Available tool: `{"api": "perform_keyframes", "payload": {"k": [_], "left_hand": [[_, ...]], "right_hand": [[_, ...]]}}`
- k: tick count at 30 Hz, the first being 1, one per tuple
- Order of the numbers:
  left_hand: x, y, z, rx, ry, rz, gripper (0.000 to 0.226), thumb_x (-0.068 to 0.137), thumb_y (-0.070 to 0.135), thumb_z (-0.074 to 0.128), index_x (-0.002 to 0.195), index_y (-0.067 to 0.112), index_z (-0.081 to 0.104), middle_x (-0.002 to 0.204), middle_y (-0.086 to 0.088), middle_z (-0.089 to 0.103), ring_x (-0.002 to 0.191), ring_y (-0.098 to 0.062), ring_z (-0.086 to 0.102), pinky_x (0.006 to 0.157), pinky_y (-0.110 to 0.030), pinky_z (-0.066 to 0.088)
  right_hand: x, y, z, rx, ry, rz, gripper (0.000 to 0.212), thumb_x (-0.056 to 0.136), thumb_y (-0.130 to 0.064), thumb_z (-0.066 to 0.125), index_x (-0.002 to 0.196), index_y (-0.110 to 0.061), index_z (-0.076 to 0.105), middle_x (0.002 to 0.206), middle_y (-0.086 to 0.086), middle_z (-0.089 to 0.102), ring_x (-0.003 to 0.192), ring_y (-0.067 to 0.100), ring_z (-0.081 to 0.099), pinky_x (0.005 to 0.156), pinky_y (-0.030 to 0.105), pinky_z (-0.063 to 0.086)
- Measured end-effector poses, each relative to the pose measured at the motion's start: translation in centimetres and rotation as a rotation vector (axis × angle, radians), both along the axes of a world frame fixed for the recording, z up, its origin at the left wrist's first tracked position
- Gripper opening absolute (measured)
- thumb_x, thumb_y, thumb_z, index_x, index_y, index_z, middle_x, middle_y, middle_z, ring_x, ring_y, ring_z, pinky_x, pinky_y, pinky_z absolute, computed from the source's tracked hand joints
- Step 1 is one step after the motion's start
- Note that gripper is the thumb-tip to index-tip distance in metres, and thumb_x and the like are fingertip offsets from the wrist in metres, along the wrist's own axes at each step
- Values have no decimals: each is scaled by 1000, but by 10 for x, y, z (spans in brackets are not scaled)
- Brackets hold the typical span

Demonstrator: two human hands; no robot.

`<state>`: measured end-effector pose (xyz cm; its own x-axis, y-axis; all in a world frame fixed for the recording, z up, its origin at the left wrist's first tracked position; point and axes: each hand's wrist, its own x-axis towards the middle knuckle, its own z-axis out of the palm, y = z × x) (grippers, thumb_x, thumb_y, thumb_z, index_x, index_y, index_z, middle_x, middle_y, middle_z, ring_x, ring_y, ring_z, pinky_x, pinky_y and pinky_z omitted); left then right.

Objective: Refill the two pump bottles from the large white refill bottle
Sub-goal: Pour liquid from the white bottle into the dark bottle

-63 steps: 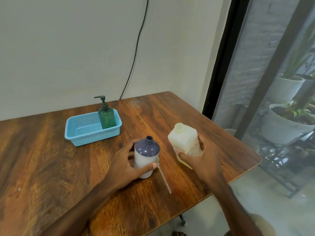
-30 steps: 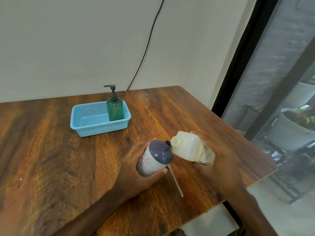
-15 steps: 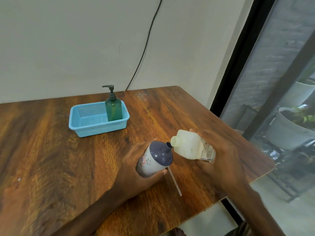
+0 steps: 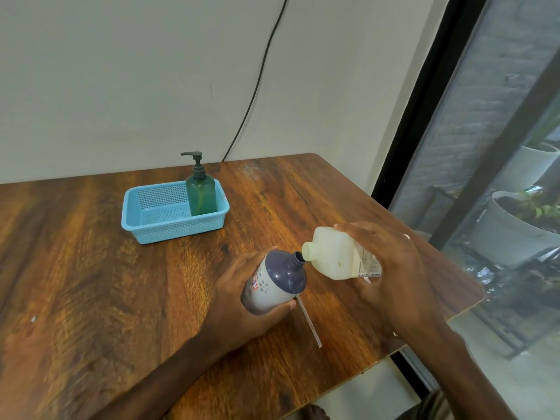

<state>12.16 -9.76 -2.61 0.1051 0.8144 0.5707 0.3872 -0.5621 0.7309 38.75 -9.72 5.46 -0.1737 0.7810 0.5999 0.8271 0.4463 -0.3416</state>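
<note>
My left hand (image 4: 242, 304) grips a white bottle with a dark blue top (image 4: 277, 281), its pump removed, tilted toward the right. My right hand (image 4: 391, 277) holds the large white refill bottle (image 4: 336, 257) tipped on its side, its open mouth touching the blue bottle's open neck. A thin pump tube (image 4: 309, 321) lies on the wooden table (image 4: 91, 298) just below the blue bottle. A green pump bottle (image 4: 200, 192) stands upright in the right end of a light blue basket (image 4: 157, 225) at the back.
The table's right edge and front right corner lie close to my right hand, with a drop to the floor. A glass wall with a black frame (image 4: 424, 101) stands to the right, plant pots (image 4: 512, 228) behind it. A black cable (image 4: 257, 80) hangs down the wall.
Both bottles stood upright on the table two seconds ago. Both have since been lifted and tilted toward each other, and their openings now meet. The view has shifted slightly.
</note>
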Motion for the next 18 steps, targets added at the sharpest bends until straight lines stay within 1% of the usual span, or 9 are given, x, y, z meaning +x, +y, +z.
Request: {"api": "perform_keyframes", "payload": {"k": [3,7,11,13,18], "left_hand": [[0,0,0,2,2,3,87,69,41,98,143,19,58,136,7,64,126,-19,63,99,-43,57],[0,0,1,10,22,20,87,69,43,97,143,20,59,136,9,63,127,-16,62,100,-43,56],[0,0,1,20,27,23,86,68,42,98,141,20,60,135,9,63,126,-17,63,99,-44,56],[0,0,2,22,28,28,86,68,42,99,141,19,60,135,9,63,125,-16,63,100,-43,55],[0,0,2,24,14,23,85,67,38,100,140,18,61,133,6,65,123,-17,64,99,-42,55]], "right_hand": [[-1,2,1,9,-24,-6,87,60,-18,98,137,-29,60,137,2,65,129,29,57,101,64,47],[0,2,2,15,-15,-6,85,60,-17,98,137,-28,61,137,6,65,128,33,58,101,66,47],[-2,0,9,4,-82,-26,84,61,-20,98,137,-30,62,139,2,63,131,29,56,106,56,45],[-1,-1,12,-11,-108,-41,86,61,-19,97,138,-30,62,140,0,62,132,27,54,106,51,41],[-4,-2,18,-14,-143,-57,85,62,-17,97,138,-30,62,140,0,62,132,27,54,105,46,39]]}}
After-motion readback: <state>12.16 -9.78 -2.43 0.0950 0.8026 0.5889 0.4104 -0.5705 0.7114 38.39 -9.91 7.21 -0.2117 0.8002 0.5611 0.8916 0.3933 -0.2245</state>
